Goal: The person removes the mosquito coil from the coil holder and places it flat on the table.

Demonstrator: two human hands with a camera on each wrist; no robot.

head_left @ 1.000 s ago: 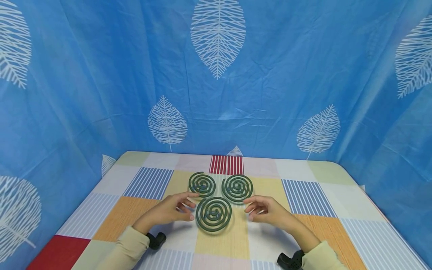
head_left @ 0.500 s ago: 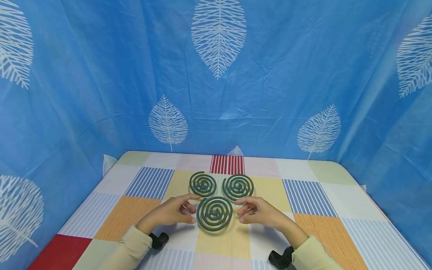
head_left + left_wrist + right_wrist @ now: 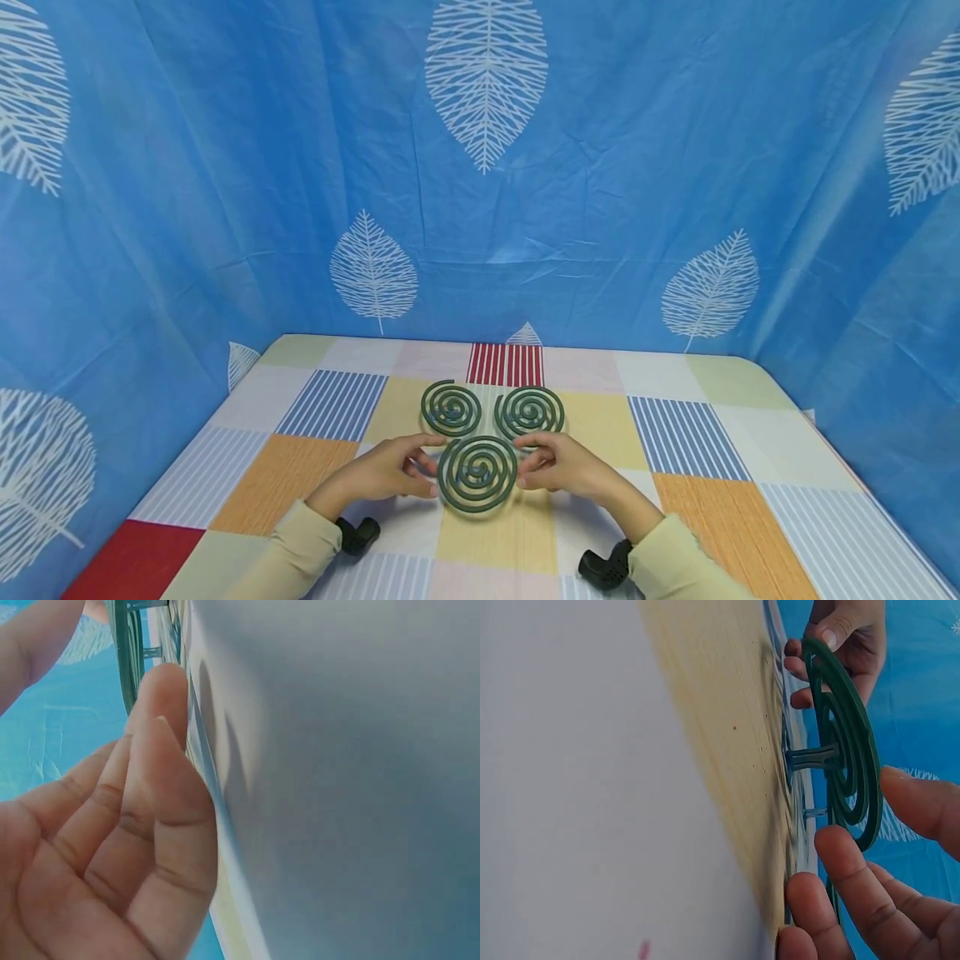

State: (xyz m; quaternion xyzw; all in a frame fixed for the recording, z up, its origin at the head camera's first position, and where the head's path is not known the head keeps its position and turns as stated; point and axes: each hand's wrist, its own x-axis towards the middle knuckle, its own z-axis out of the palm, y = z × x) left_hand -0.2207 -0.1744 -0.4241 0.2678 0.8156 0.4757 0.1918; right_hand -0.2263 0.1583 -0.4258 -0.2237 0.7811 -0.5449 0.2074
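Observation:
The nearest of three dark green mosquito coils (image 3: 477,505) lies flat and raised off the tablecloth on a small stand (image 3: 810,757). My left hand (image 3: 386,468) is at its left side, with loosely bent fingers and the thumb spread around the rim. On the opposite side, my right hand (image 3: 570,467) has its fingertips right at the coil's edge. In the right wrist view, my right thumb (image 3: 922,806) stands above the coil's rim and the fingers below it, apart from each other. A second coil (image 3: 428,417) and a third coil (image 3: 557,417) lie just behind.
A patchwork-patterned tablecloth (image 3: 495,558) covers the table. A blue curtain (image 3: 600,167) with white leaf prints hangs behind it and at both sides. Black wrist devices sit at the left wrist (image 3: 360,535) and right wrist (image 3: 604,568).
My right hand has moved left, from beside the back right coil to the right edge of the nearest coil. My left hand has barely moved, and the coils stay where they were.

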